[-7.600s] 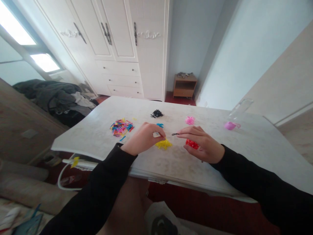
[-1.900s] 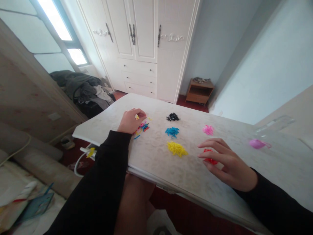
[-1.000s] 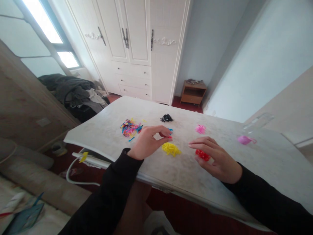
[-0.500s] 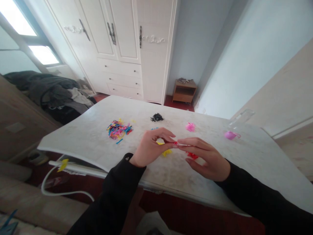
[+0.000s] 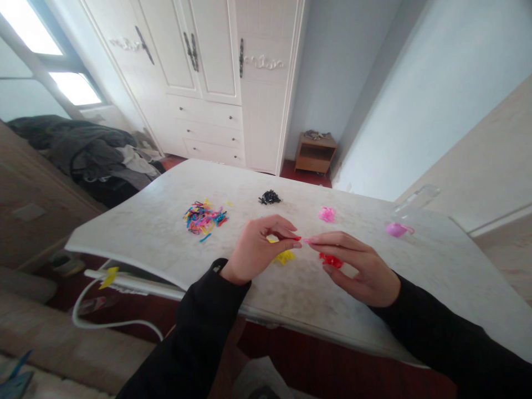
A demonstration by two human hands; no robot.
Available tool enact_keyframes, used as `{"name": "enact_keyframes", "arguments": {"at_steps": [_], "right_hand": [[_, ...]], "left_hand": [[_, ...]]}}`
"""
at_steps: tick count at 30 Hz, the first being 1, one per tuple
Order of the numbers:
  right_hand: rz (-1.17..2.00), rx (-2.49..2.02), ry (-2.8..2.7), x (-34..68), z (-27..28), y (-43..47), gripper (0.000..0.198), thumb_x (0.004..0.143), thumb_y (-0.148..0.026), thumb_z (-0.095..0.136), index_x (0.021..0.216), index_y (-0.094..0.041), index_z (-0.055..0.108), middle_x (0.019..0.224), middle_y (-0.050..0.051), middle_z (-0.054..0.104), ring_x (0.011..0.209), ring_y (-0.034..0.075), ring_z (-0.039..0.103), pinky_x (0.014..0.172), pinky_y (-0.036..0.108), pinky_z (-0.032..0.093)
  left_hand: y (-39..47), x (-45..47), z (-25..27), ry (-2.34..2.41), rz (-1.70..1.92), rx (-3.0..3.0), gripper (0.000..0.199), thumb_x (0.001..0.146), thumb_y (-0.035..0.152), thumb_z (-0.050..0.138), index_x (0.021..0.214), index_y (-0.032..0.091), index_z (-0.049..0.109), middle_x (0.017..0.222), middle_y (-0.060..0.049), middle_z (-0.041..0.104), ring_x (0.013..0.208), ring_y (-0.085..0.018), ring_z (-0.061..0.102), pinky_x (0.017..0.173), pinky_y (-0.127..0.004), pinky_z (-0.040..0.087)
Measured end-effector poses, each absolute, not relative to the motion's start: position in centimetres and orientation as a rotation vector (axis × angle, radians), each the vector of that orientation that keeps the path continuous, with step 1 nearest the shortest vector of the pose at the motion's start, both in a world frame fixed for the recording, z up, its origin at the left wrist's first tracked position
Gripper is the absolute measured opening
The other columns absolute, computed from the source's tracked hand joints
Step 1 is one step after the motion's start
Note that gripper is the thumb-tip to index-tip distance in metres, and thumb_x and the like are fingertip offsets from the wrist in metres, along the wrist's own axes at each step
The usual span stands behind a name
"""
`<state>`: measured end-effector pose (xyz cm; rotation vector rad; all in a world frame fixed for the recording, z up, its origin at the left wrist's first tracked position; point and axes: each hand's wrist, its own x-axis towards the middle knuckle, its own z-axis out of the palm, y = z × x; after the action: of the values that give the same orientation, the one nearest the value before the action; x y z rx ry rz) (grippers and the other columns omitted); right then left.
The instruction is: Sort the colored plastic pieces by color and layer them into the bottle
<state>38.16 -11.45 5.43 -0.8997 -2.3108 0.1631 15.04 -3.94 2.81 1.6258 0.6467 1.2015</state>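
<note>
Above the table, my left hand pinches a small red rubber band between thumb and fingertips. Facing it, my right hand has its thumb dropped away from the other fingers, and a bit of pink, seemingly a pink rubber band, shows at its fingertips. Beneath my left hand lies a yellow pile; a red pile is partly hidden under my right hand. A pink pile and a black pile lie farther back. The mixed-colour pile is to the left.
On the right of the white table are a pink object with a thin tail and a clear container. One blue strip lies beside the mixed pile. A white cable loops off the near left edge.
My hands have drawn slightly apart; their fingertips were together and a small gap now separates them. The red band stays in my left fingers. The view has shifted slightly.
</note>
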Motion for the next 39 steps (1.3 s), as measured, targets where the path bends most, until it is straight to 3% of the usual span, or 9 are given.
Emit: {"name": "enact_keyframes", "arguments": {"at_steps": [6, 10, 17, 25, 30, 39], "right_hand": [[-0.015, -1.187, -2.045, 41.5, 5.6, -8.5, 0.032, 0.095, -0.02, 0.061, 0.124, -0.023, 0.073, 0.129, 0.012, 0.072, 0.12, 0.029, 0.068, 0.106, 0.05, 0.056], [0.002, -1.38, -1.917, 44.3, 4.4, -5.9, 0.026, 0.091, -0.026, 0.065, 0.114, -0.019, 0.076, 0.123, 0.013, 0.073, 0.115, 0.03, 0.07, 0.091, 0.049, 0.061], [0.063, -1.525, -2.011, 45.5, 2.2, -4.4, 0.027, 0.087, -0.026, 0.066, 0.108, -0.016, 0.079, 0.121, 0.015, 0.076, 0.115, 0.031, 0.069, 0.099, 0.053, 0.056], [0.029, -1.434, -1.948, 44.5, 3.3, -5.2, 0.016, 0.089, -0.026, 0.067, 0.098, -0.019, 0.078, 0.114, 0.012, 0.078, 0.109, 0.028, 0.071, 0.094, 0.05, 0.059], [0.085, -1.149, -2.173, 41.6, 5.2, -7.9, 0.021, 0.095, -0.022, 0.064, 0.113, -0.024, 0.074, 0.12, 0.01, 0.076, 0.115, 0.026, 0.069, 0.104, 0.05, 0.055], [0.415, -0.838, -2.444, 39.1, 6.3, -10.4, 0.054, 0.097, -0.024, 0.065, 0.15, -0.028, 0.054, 0.145, 0.013, 0.063, 0.131, 0.025, 0.061, 0.109, 0.044, 0.054]], "left_hand": [[-2.8, 14.4, 2.9, 0.778, 1.291, 1.579, 0.024, 0.073, 0.031, 0.088, 0.077, 0.016, 0.07, 0.08, -0.006, 0.078, 0.076, -0.019, 0.076, 0.071, -0.029, 0.063], [-2.4, 14.2, 2.7, 0.843, 1.343, 1.533, 0.023, 0.073, 0.028, 0.087, 0.076, 0.016, 0.068, 0.08, -0.005, 0.078, 0.077, -0.019, 0.077, 0.072, -0.029, 0.063], [-2.5, 14.3, 2.4, 0.846, 1.327, 1.566, 0.02, 0.075, 0.027, 0.084, 0.076, 0.016, 0.068, 0.08, -0.006, 0.078, 0.078, -0.019, 0.077, 0.072, -0.029, 0.062], [-3.8, 14.8, 2.1, 0.922, 1.349, 1.939, 0.005, 0.085, 0.02, 0.076, 0.085, 0.02, 0.071, 0.082, -0.001, 0.08, 0.075, -0.016, 0.076, 0.071, -0.024, 0.06], [-5.0, 15.1, 2.1, 0.84, 1.405, 2.144, 0.007, 0.086, 0.017, 0.077, 0.088, 0.022, 0.072, 0.082, 0.0, 0.08, 0.073, -0.014, 0.075, 0.073, -0.021, 0.06], [-5.0, 14.9, 1.9, 0.669, 1.368, 2.312, 0.013, 0.088, 0.014, 0.075, 0.097, 0.022, 0.071, 0.089, 0.0, 0.077, 0.076, -0.013, 0.073, 0.073, -0.021, 0.057]]}}
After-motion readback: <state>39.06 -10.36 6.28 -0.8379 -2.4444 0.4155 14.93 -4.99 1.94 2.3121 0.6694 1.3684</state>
